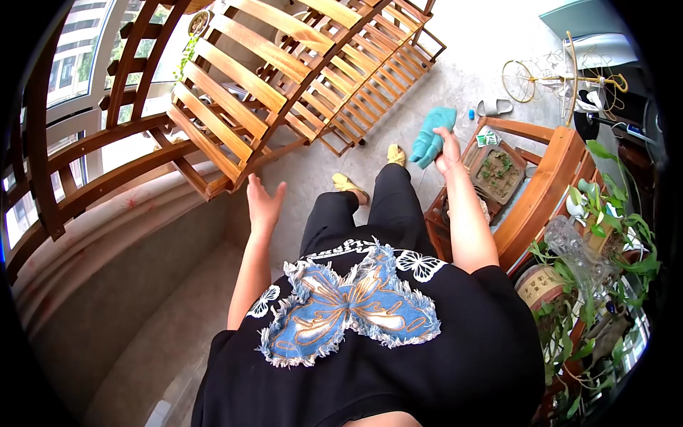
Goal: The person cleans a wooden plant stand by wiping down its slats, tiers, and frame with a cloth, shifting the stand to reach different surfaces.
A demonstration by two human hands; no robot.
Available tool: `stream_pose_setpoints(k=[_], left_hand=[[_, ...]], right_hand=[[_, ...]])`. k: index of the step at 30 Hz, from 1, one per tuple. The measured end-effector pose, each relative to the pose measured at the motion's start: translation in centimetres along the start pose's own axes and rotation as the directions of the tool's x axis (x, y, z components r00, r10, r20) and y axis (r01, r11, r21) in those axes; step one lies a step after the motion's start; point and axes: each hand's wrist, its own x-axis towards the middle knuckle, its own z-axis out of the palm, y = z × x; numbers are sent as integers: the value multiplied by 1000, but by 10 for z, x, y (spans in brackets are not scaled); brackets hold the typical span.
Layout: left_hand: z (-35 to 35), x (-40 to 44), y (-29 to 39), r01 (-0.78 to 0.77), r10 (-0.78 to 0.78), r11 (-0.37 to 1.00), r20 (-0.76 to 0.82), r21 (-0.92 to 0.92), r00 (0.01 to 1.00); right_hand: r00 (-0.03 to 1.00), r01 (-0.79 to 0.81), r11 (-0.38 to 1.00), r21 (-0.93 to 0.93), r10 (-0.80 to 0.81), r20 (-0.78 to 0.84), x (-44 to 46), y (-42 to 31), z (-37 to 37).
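Note:
A folded teal cloth [432, 135] is in my right hand [448, 151], held out over the floor beside a wooden plant stand [544, 188]. My left hand [265, 204] is empty, its fingers apart, just below the corner of a slatted wooden rack [235, 107]. Whether its fingertips touch the wood I cannot tell. The rack has several wide, glossy slats and leans across the upper left.
A planter box [498, 174] with small seedlings sits in the stand. Leafy plants [597, 228] and a clear plastic bottle [569, 238] are at the right. A grey slipper [494, 107] and a wire frame [562, 78] are further back. A curved wooden railing [121, 171] runs along the left.

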Motion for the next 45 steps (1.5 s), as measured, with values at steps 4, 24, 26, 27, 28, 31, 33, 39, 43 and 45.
stream_pose_setpoints(k=[4, 24, 26, 27, 28, 31, 33, 39, 43, 45], left_hand=[[-3, 42, -23, -282, 261, 940, -129, -191, 957], [-22, 44, -47, -401, 356, 804, -184, -439, 916], [-19, 45, -49, -447, 380, 815, -244, -368, 892], [-22, 43, -47, -444, 382, 805, -228, -393, 895], [-22, 45, -45, -445, 389, 790, -216, -421, 895], [7, 55, -96, -354, 305, 825, -180, -440, 935], [9, 55, -115, -357, 301, 813, -194, -460, 934], [53, 72, -80, -689, 503, 663, -508, -292, 699], [94, 98, -59, -763, 539, 497, -541, -414, 645], [110, 115, -64, -821, 559, 362, -602, -441, 570]], right_hand=[[992, -107, 992, 63, 102, 75, -7, 13, 15], [501, 857, 383, -344, -465, 730, -129, 210, 257], [627, 773, 371, -514, -324, 709, -83, 235, 232], [742, 665, 326, -672, -184, 645, -59, 248, 215], [790, 603, 300, -739, -97, 605, -33, 262, 198], [774, 616, 299, -729, -56, 631, 0, 272, 166], [776, 590, 397, -703, -39, 629, 9, 268, 165], [598, 751, 573, -328, -378, 707, -7, 237, 191], [411, 732, 612, -298, -48, 910, 27, 225, 198], [423, 540, 798, -269, 19, 906, 58, 203, 215]])
